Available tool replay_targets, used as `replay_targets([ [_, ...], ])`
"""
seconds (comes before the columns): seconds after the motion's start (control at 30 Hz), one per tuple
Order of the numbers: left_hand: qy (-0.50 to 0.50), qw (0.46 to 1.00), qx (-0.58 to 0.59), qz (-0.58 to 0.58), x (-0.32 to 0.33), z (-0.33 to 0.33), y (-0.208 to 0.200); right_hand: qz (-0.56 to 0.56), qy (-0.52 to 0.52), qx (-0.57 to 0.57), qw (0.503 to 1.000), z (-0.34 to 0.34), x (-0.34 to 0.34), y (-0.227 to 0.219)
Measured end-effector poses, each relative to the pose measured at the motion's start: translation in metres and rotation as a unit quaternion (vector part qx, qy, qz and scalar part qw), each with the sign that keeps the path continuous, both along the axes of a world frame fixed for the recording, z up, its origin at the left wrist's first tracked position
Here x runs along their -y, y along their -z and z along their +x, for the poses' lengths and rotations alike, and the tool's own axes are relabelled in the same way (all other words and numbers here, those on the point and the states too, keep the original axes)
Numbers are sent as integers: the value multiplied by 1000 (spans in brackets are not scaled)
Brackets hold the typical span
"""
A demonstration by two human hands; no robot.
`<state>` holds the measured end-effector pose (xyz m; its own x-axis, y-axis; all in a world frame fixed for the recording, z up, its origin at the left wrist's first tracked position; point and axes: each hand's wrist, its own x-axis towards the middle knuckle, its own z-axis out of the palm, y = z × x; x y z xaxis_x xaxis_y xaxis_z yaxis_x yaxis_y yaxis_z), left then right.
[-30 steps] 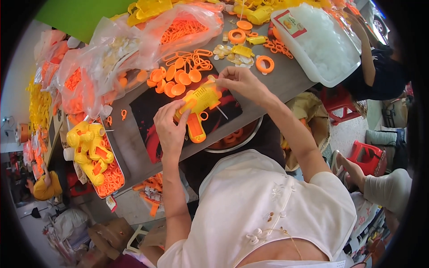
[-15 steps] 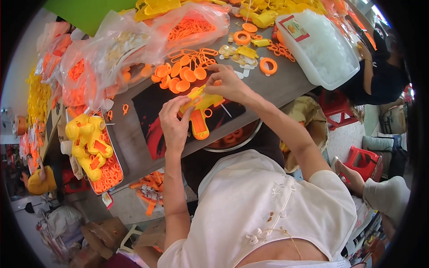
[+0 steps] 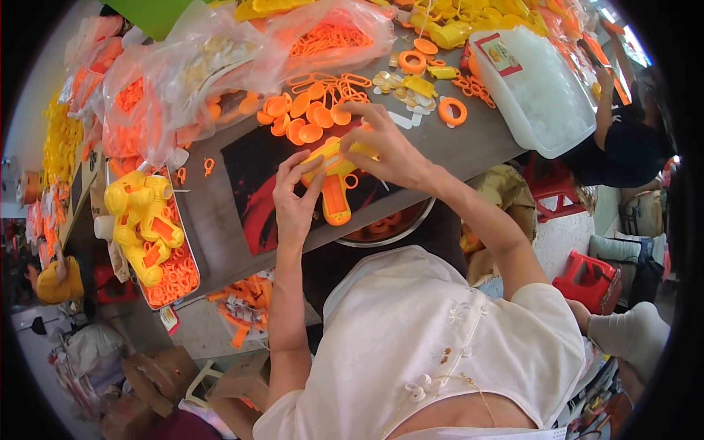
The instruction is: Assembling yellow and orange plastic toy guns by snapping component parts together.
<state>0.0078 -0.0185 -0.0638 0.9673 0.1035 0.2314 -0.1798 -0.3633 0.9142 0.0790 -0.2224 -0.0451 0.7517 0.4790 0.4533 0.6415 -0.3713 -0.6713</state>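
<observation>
A yellow toy gun (image 3: 314, 167) with an orange panel in its grip lies tilted over the dark mat. My left hand (image 3: 295, 194) is closed on its rear end, thumb and fingers pinching the body. Over the front part, my right hand (image 3: 389, 150) is closed with fingers bent. A bit of orange shows between those fingers, mostly hidden, and the hand covers much of the gun's front. Just beyond the hands lies a pile of round orange cups (image 3: 299, 106), with orange loop-shaped pieces (image 3: 323, 81) behind it.
At the left, yellow toy bodies (image 3: 143, 220) rest on a tray of orange rings (image 3: 172, 282). Plastic bags (image 3: 183, 66) of parts line the back. A white tub (image 3: 539, 95) stands at the right. A metal bowl (image 3: 389, 229) sits below the table edge. Another person (image 3: 623, 110) is at the far right.
The view has shifted slightly. My right hand has come lower, its fingers bent more over the toy gun. The left hand keeps its hold.
</observation>
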Motion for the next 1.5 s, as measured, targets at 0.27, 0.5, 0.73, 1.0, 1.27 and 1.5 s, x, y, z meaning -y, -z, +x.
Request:
replay_targets([
  [0.27,23,994,-43,-96,0,4,8,-101,-103,137,980,-15,-8,-4],
  [0.5,20,996,-34,-76,0,1,9,-102,-76,140,982,-17,-7,-1],
  [0.73,8,998,-37,-54,1,-1,9,-119,-82,126,982,-18,-9,0],
  [1.0,-6,1000,-22,-20,3,2,4,-101,-52,103,988,-15,0,6],
  [1.27,-43,940,210,267,13,-7,10,-52,-61,29,996,-6,8,13],
  [1.5,-54,929,215,296,15,-8,12,-123,-84,-181,972,25,-3,-13],
])
